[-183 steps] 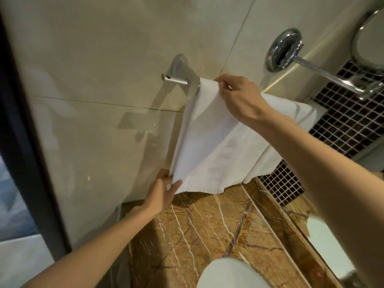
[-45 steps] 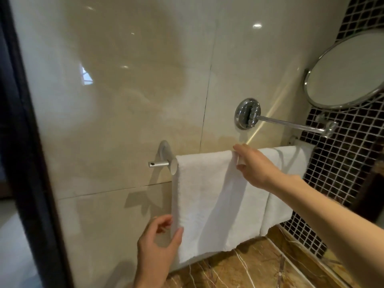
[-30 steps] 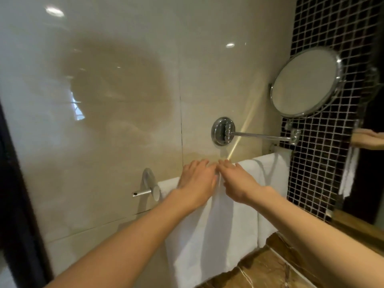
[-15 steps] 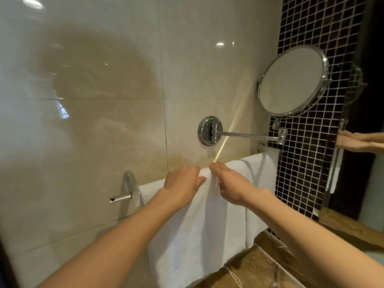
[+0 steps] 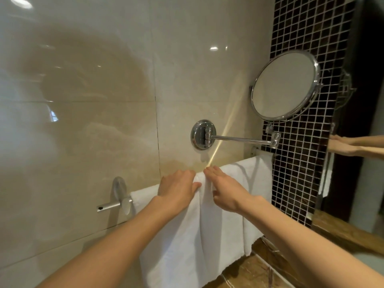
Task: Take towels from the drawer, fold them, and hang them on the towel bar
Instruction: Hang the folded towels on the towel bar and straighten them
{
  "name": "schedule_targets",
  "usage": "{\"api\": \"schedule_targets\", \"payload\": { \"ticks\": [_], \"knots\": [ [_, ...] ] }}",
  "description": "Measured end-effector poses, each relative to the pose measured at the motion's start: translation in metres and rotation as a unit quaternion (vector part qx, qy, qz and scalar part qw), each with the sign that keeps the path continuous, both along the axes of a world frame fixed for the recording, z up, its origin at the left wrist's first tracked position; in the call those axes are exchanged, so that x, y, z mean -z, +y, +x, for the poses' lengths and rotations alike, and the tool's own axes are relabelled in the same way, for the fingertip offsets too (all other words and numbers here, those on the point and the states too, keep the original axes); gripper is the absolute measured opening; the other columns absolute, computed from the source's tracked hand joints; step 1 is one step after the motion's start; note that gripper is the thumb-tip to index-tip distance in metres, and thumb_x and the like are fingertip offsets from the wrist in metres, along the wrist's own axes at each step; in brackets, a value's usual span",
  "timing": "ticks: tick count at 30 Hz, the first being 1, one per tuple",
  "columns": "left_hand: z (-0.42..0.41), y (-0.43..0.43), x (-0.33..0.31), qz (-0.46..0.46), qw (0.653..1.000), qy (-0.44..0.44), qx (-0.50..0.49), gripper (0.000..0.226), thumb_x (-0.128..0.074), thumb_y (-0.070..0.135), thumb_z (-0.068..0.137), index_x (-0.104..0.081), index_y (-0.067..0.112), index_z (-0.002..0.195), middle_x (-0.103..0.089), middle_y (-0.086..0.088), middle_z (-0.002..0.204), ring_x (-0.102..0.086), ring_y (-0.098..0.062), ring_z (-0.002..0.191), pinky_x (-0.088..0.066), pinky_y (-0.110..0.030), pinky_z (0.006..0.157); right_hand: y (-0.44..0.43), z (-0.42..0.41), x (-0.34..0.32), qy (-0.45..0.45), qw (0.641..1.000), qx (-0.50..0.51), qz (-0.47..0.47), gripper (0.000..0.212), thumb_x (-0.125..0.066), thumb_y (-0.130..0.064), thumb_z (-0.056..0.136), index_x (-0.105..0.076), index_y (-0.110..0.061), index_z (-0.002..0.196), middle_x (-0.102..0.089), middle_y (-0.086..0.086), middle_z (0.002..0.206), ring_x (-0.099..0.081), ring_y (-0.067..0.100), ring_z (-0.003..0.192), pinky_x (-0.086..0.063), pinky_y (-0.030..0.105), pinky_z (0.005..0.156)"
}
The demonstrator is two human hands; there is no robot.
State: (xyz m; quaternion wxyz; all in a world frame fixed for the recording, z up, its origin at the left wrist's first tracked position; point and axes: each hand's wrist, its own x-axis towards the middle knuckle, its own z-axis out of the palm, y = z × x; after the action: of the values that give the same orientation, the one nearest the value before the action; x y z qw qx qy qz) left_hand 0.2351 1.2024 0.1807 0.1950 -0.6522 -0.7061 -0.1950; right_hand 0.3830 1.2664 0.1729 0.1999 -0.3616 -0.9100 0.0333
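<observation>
Your two hands rest side by side on top of a white towel (image 5: 187, 235) that hangs folded over a silver towel bar (image 5: 108, 207) on a glossy beige tiled wall (image 5: 93, 132). Your left hand (image 5: 177, 189) grips the towel where it crosses the bar: the fingers bend over the top edge and the thumb spreads across the front. Your right hand (image 5: 226, 190) lies open just beside it, fingers straight and pressing flat on the cloth, fingertips pointing at the wall. A raised crease of towel runs down between the two hands. A second towel (image 5: 258, 183), also white, hangs on the same bar to the right, partly behind the first. Above the bar a round chrome mirror (image 5: 284, 86) stands out from the wall on a swing arm (image 5: 239, 139). Black mosaic tiles (image 5: 301, 183) cover the wall at right. A brown marble surface (image 5: 249, 274) shows below the towels.
</observation>
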Motion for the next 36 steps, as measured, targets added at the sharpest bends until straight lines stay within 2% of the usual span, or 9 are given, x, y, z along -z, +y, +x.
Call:
{"api": "schedule_targets", "payload": {
  "ticks": [5, 8, 10, 15, 18, 22, 30, 33, 36],
  "knots": [
    [0.013, 0.012, -0.01, 0.015, 0.999, 0.037, 0.031, 0.03, -0.045, 0.041, 0.088, -0.057, 0.019, 0.104, -0.063, -0.007, 0.103, -0.059, -0.03, 0.097, -0.037, -0.035, 0.07, 0.007, 0.009, -0.009, 0.006, 1.0, 0.003, -0.011, 0.065, -0.045, 0.002, 0.081, -0.033, -0.01, 0.144, -0.027, 0.012, 0.155, -0.023, 0.03, 0.143, -0.024, 0.036, 0.115],
    [0.036, 0.029, -0.014, 0.019, 0.995, 0.067, 0.067, 0.04, -0.045, 0.04, 0.089, -0.056, 0.019, 0.12, -0.062, -0.007, 0.112, -0.057, -0.03, 0.104, -0.042, -0.038, 0.082, 0.021, 0.027, -0.013, -0.006, 0.999, 0.043, 0.001, 0.066, -0.047, 0.001, 0.08, -0.031, -0.007, 0.144, -0.029, 0.018, 0.151, -0.027, 0.035, 0.14, -0.024, 0.038, 0.115],
    [0.049, 0.044, -0.012, 0.002, 0.994, 0.077, 0.078, 0.039, -0.043, 0.038, 0.092, -0.051, 0.019, 0.126, -0.059, -0.008, 0.117, -0.055, -0.031, 0.108, -0.041, -0.039, 0.083, 0.033, 0.041, -0.012, -0.018, 0.997, 0.074, -0.006, 0.064, -0.048, 0.001, 0.08, -0.032, -0.006, 0.142, -0.031, 0.02, 0.147, -0.028, 0.037, 0.138, -0.027, 0.041, 0.113],
    [0.067, 0.077, -0.008, -0.011, 0.989, 0.113, 0.092, 0.043, -0.036, 0.036, 0.099, -0.036, 0.023, 0.139, -0.055, -0.01, 0.121, -0.056, -0.035, 0.106, -0.044, -0.04, 0.078, 0.057, 0.068, -0.008, -0.035, 0.993, 0.106, -0.023, 0.075, -0.043, 0.002, 0.083, -0.014, -0.009, 0.152, -0.013, 0.016, 0.159, -0.007, 0.03, 0.148, -0.015, 0.04, 0.12],
    [0.072, 0.097, -0.01, -0.032, 0.989, 0.113, 0.094, 0.038, -0.035, 0.038, 0.099, -0.039, 0.024, 0.134, -0.056, -0.01, 0.117, -0.058, -0.035, 0.104, -0.04, -0.037, 0.07, 0.071, 0.078, -0.008, -0.05, 0.991, 0.121, -0.031, 0.078, -0.043, 0.001, 0.084, -0.009, -0.012, 0.153, -0.005, 0.013, 0.161, -0.008, 0.03, 0.148, -0.017, 0.039, 0.12],
    [0.08, 0.12, -0.009, -0.054, 0.987, 0.12, 0.096, 0.03, -0.034, 0.034, 0.099, -0.053, 0.023, 0.119, -0.061, -0.008, 0.112, -0.06, -0.032, 0.101, -0.037, -0.034, 0.067, 0.083, 0.082, -0.003, -0.041, 0.99, 0.126, -0.044, 0.079, -0.041, 0.001, 0.083, -0.009, -0.018, 0.154, -0.003, 0.006, 0.162, -0.022, 0.031, 0.145, -0.027, 0.043, 0.116],
    [0.083, 0.134, -0.006, -0.037, 0.986, 0.131, 0.092, 0.023, -0.041, 0.025, 0.096, -0.061, 0.024, 0.107, -0.066, -0.007, 0.105, -0.062, -0.031, 0.097, -0.033, -0.029, 0.063, 0.09, 0.088, -0.001, -0.013, 0.993, 0.111, -0.037, 0.076, -0.039, 0.003, 0.083, -0.016, -0.013, 0.153, -0.011, 0.004, 0.161, -0.015, 0.024, 0.147, -0.022, 0.034, 0.118],
    [0.082, 0.133, -0.007, -0.048, 0.986, 0.129, 0.096, 0.027, -0.038, 0.03, 0.098, -0.056, 0.023, 0.117, -0.064, -0.007, 0.109, -0.061, -0.031, 0.099, -0.034, -0.03, 0.064, 0.088, 0.087, -0.003, -0.022, 0.992, 0.113, -0.052, 0.079, -0.039, 0.002, 0.083, -0.01, -0.016, 0.154, -0.003, 0.003, 0.163, -0.009, 0.021, 0.149, -0.019, 0.034, 0.12],
    [0.078, 0.123, -0.01, -0.076, 0.986, 0.12, 0.089, 0.043, -0.036, 0.039, 0.097, -0.038, 0.022, 0.137, -0.059, -0.01, 0.117, -0.058, -0.032, 0.103, -0.036, -0.034, 0.068, 0.082, 0.085, -0.009, -0.016, 0.992, 0.113, -0.056, 0.077, -0.041, 0.001, 0.083, -0.014, -0.016, 0.153, -0.007, 0.007, 0.162, -0.017, 0.026, 0.147, -0.024, 0.038, 0.118]
  ]
}}
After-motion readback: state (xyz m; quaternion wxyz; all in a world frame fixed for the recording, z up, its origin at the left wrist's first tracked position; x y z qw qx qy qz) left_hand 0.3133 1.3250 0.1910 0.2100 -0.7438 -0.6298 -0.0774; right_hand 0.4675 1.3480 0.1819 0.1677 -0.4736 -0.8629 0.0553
